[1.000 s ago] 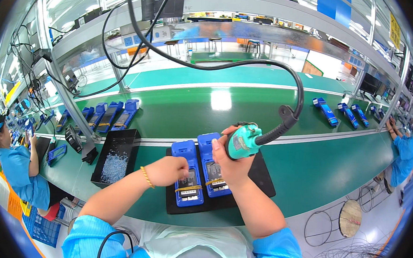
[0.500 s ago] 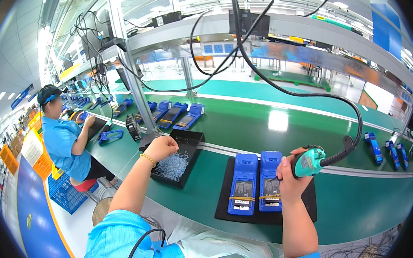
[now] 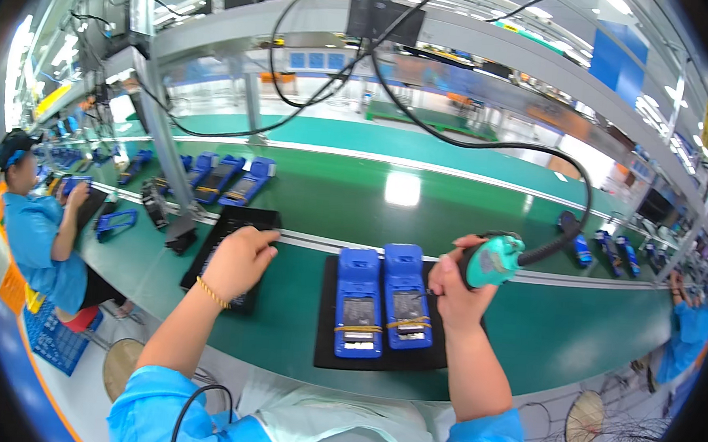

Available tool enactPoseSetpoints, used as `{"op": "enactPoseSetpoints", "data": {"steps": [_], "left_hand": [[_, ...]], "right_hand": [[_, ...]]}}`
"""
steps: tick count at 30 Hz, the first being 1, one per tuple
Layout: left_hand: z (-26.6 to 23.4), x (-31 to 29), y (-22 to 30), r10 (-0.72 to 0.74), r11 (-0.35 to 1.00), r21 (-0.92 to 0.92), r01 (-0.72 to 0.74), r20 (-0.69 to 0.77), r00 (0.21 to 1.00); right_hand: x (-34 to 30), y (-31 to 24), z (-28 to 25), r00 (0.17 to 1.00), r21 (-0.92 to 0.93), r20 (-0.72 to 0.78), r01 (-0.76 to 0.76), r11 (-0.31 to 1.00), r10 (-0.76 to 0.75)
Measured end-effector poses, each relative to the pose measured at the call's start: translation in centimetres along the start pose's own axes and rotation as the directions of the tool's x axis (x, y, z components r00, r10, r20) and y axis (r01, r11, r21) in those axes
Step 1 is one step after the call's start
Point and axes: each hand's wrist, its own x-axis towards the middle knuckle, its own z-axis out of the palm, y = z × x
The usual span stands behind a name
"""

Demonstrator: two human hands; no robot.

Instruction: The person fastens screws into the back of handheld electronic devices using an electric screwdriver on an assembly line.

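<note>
From my remote seat I see the black tray (image 3: 249, 217) towards nine o'clock, its contents mostly hidden by the left hand (image 3: 238, 264); a blue crate (image 3: 55, 340) sits on the floor at eight. Half a second ago that hand hung over a pile of small pale bits; now its fingertips reach past the tray's right rim, curled with the thumb close to the forefinger, and I cannot tell whether they pinch anything. The right hand (image 3: 463, 296), at four o'clock, has its fingers wrapped round a teal power tool (image 3: 495, 260), now clear of the two blue devices (image 3: 359, 302), which lie banded side by side near six on a black mat (image 3: 325, 333). The green bench (image 3: 550, 322) spreads beneath. A co-worker (image 3: 33, 226) sits at nine, and a round stool (image 3: 122, 369) stands at eight.
</note>
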Motion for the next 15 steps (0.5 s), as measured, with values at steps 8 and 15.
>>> {"op": "enactPoseSetpoints", "data": {"steps": [8, 15], "left_hand": [[10.7, -6.4, 12.5, 0.82, 0.566, -0.391, -0.726, 0.174, 0.545], [14.2, -8.6, 15.6, 0.622, 0.783, -0.21, -0.586, 0.269, 0.735]], "right_hand": [[-0.8, 1.3, 0.5, 0.988, 0.024, 0.095, -0.121, 0.992, 0.118], [-1.6, 2.2, 0.3, 0.985, -0.057, 0.124, -0.112, 0.992, 0.119]]}}
